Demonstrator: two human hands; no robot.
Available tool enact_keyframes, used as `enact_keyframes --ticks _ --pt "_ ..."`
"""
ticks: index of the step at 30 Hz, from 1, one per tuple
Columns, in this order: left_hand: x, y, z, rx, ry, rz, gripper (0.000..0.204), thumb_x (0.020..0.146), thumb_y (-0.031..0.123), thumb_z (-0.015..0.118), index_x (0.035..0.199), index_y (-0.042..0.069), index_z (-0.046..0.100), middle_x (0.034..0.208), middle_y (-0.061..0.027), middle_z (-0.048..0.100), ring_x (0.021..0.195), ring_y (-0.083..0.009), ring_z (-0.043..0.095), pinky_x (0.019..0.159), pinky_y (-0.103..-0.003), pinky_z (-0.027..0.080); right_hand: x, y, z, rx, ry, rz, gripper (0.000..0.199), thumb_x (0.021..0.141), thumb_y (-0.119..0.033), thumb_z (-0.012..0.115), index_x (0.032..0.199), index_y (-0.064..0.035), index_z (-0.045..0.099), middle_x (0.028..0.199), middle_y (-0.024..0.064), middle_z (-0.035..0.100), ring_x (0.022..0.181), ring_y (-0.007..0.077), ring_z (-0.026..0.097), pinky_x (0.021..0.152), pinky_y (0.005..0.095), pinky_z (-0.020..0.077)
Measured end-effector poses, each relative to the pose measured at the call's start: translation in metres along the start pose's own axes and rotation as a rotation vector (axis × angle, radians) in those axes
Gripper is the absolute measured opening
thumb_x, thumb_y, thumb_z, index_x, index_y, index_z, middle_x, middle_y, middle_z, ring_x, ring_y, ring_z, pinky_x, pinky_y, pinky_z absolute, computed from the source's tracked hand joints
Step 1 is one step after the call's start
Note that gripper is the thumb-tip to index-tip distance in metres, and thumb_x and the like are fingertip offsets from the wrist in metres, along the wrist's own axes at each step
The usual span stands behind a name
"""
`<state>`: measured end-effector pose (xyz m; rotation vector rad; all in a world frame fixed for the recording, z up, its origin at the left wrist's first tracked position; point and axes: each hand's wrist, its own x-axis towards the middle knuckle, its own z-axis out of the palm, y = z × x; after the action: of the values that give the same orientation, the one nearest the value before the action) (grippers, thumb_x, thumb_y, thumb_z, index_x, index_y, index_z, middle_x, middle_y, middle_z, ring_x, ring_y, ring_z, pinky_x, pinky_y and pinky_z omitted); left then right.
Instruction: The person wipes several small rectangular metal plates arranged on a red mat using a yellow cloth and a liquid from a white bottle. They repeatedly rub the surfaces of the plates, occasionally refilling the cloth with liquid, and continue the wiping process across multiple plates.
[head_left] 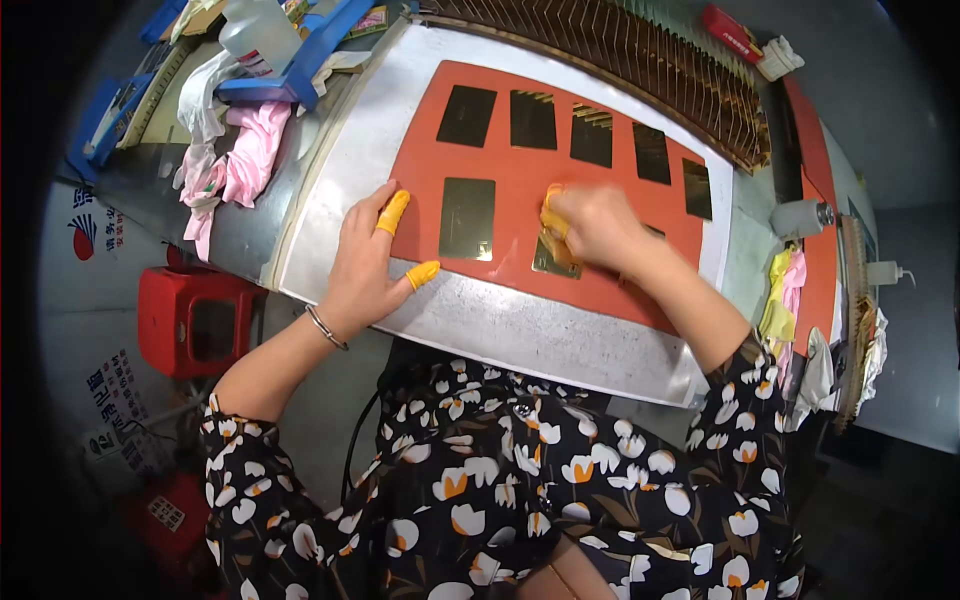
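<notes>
An orange-red mat (520, 165) lies on a silvery sheet (520, 325) on the bench. Several shiny brass-coloured plates lie on the mat in two rows. My left hand (365, 262), with yellow finger cots, rests flat on the mat's left edge beside one plate (467, 218), holding nothing. My right hand (590, 225), also wearing yellow cots, is closed over another plate (550, 262) near the mat's front edge and presses or grips it. Most of that plate is hidden under the fingers.
A rack of thin brass plates (640, 55) stands behind the mat. Pink and white cloths (235, 150) and a blue tray (310, 55) with a bottle lie at the left. A red stool (190, 320) is below left. Yellow and pink cloths (785, 290) hang at the right.
</notes>
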<state>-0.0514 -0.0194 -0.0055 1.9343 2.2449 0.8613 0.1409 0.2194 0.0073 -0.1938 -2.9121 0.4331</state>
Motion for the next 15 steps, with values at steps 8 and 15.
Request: enact_keyframes --ticks 8,15 --pt "-0.002 -0.005 0.000 -0.035 0.018 0.023 0.075 0.069 0.027 0.076 0.128 -0.003 0.041 0.136 -0.0204 0.035 0.121 -0.0366 0.037 0.102 -0.043 0.031 -0.023 -0.030 0.000 0.087 -0.072 -0.134 0.011 0.066 -0.007 0.060 0.068 -0.0036 0.050 0.062 0.0129 0.055 0.059 0.0317 0.058 0.050 0.0440 0.0445" --pt "0.000 -0.008 0.000 -0.058 0.004 -0.010 0.079 0.066 0.027 0.079 0.130 -0.001 0.041 0.136 -0.0181 0.037 0.123 -0.0352 0.037 0.103 -0.042 0.031 -0.025 -0.033 0.002 0.043 -0.100 -0.125 0.008 0.065 -0.003 0.058 0.072 -0.0037 0.055 0.064 0.0128 0.058 0.061 0.0317 0.059 0.052 0.0430 0.0455"
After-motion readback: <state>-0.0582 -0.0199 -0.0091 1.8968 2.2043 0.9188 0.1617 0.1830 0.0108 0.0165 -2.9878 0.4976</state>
